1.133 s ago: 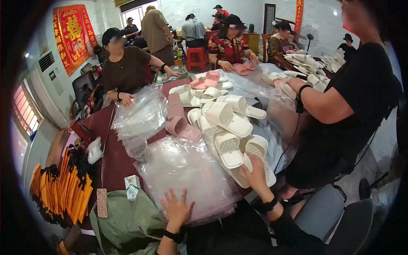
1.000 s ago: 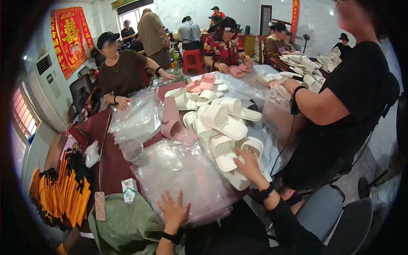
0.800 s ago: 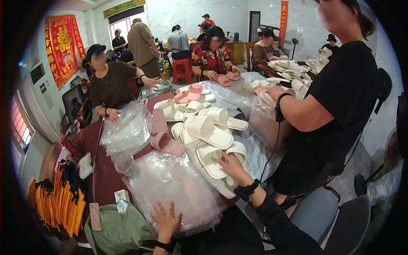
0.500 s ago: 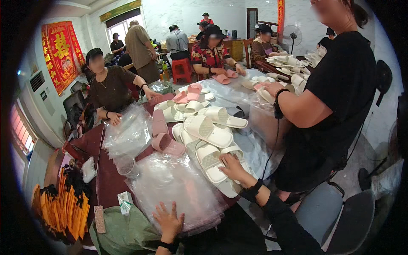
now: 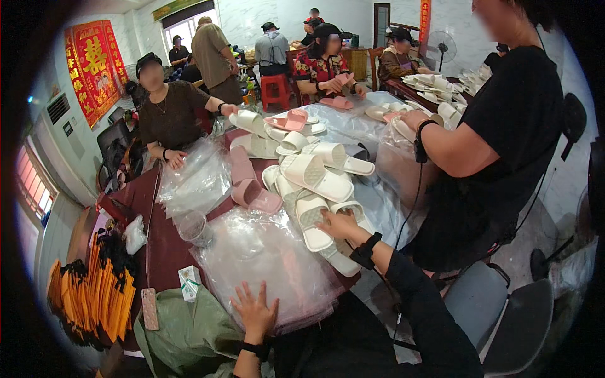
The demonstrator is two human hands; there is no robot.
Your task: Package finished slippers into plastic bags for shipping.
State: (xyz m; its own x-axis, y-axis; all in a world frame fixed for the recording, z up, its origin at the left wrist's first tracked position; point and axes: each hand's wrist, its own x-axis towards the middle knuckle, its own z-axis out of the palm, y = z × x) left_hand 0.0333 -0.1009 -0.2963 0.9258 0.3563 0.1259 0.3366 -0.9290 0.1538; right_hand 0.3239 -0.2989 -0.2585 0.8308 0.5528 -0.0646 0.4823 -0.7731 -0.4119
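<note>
My left hand (image 5: 255, 312) lies flat with fingers spread on the near edge of a stack of clear plastic bags (image 5: 265, 255). My right hand (image 5: 337, 225) reaches forward and rests on a white slipper (image 5: 312, 217) at the near end of a pile of white slippers (image 5: 315, 173). Whether its fingers grip the slipper is unclear. Two pink slippers (image 5: 249, 189) lie left of the pile on the dark red table (image 5: 161, 246).
A person in black stands close at the right (image 5: 498, 145). Another person sits across the table at the left (image 5: 170, 113) by more clear bags (image 5: 195, 179). Orange cards (image 5: 94, 293) and a green bag (image 5: 179, 331) lie at my near left. Grey chairs (image 5: 504, 315) stand at the right.
The view has tilted slightly. My right hand has moved a little left onto the nearest white slipper. My left hand has stayed on the bags.
</note>
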